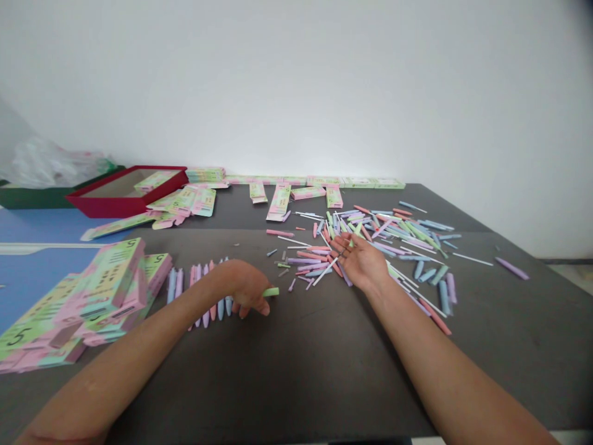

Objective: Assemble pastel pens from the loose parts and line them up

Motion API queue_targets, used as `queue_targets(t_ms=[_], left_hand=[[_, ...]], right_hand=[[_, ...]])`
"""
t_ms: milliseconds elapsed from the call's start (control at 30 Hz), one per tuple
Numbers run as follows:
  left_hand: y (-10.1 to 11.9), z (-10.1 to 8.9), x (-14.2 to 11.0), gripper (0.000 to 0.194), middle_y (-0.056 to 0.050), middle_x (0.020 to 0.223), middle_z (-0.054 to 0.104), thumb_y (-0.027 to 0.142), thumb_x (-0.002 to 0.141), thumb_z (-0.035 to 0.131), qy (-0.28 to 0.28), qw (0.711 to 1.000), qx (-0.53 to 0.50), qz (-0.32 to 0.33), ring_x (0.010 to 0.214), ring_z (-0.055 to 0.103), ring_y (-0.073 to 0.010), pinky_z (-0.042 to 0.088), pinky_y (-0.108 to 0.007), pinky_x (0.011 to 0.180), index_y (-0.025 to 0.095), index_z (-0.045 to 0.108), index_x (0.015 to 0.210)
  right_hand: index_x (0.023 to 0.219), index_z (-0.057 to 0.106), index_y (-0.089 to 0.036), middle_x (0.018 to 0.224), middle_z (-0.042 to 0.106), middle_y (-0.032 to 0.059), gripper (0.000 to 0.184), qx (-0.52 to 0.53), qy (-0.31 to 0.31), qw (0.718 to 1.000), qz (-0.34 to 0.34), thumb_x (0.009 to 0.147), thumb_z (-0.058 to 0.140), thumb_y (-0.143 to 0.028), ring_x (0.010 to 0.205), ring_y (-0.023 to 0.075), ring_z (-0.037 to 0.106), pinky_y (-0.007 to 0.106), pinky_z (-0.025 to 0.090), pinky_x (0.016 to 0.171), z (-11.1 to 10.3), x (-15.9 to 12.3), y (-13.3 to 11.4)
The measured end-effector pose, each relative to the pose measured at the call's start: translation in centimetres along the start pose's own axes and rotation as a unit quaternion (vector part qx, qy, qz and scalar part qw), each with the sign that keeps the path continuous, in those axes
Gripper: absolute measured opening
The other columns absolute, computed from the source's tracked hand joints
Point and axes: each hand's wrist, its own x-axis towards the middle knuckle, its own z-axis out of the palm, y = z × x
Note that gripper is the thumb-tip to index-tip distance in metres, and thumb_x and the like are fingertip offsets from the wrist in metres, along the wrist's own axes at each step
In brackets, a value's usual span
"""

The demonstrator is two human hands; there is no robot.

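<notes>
- Dark surface [296,395] under both my grips, white wall [296,93] behind
- Left grip [248,287] pinching a green pen [271,292], a row of pastel pens [204,290] just beside it
- Right grip [361,259] open, directly over scattered pens [315,253]

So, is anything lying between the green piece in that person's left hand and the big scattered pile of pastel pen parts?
Nothing visible stands in the way. The green piece, pinched in the left hand, has only bare dark tabletop between it and the pile's nearest pen parts.
</notes>
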Motion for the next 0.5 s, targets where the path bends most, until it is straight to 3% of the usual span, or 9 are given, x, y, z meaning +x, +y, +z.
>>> queue_targets(t_ms=[67,200,400,500], left_hand=[[0.05,0.0,-0.03,0.041,-0.007,0.067,0.073,0.049,0.076,0.057,-0.029,0.999,-0.02,-0.011,0.053,0.062,-0.0194,0.044,-0.027,0.054,0.02,0.071,0.101],[0.24,-0.04,-0.14,0.042,-0.007,0.067,0.073,0.052,0.076,0.057,-0.021,0.999,-0.022,-0.01,0.054,0.062,-0.0195,0.043,-0.027,0.053,0.022,0.072,0.101],[0.54,-0.15,-0.15,0.045,-0.008,0.071,0.074,0.051,0.078,0.055,-0.034,0.999,-0.001,-0.028,0.058,0.062,-0.0199,0.044,-0.027,0.056,0.022,0.069,0.108],[0.58,-0.13,-0.08,0.047,-0.008,0.07,0.074,0.052,0.077,0.056,-0.032,0.999,-0.008,-0.033,0.057,0.062,-0.0205,0.044,-0.028,0.057,0.021,0.069,0.109]], right_hand=[[0.074,0.058,-0.019,0.074,0.063,0.0027,0.017,0.007,-0.005,1.0,0.003,0.084,0.046,-0.025,0.078,0.0152,0.062,0.028,0.048,0.068,0.04,-0.08,-0.11],[0.072,0.057,-0.019,0.072,0.062,0.0018,0.014,0.003,0.002,1.0,-0.003,0.082,0.049,-0.023,0.075,0.0146,0.061,0.027,0.048,0.065,0.14,-0.18,-0.17],[0.066,0.057,-0.018,0.075,0.063,0.0013,0.01,-0.095,0.023,0.992,-0.076,0.076,0.057,-0.018,0.068,0.0127,0.057,0.025,0.048,0.058,0.52,-0.48,0.24],[0.066,0.057,-0.018,0.073,0.062,0.0016,0.013,-0.105,0.016,0.992,-0.068,0.078,0.055,-0.019,0.067,0.0129,0.057,0.026,0.049,0.057,0.52,-0.56,0.17]])
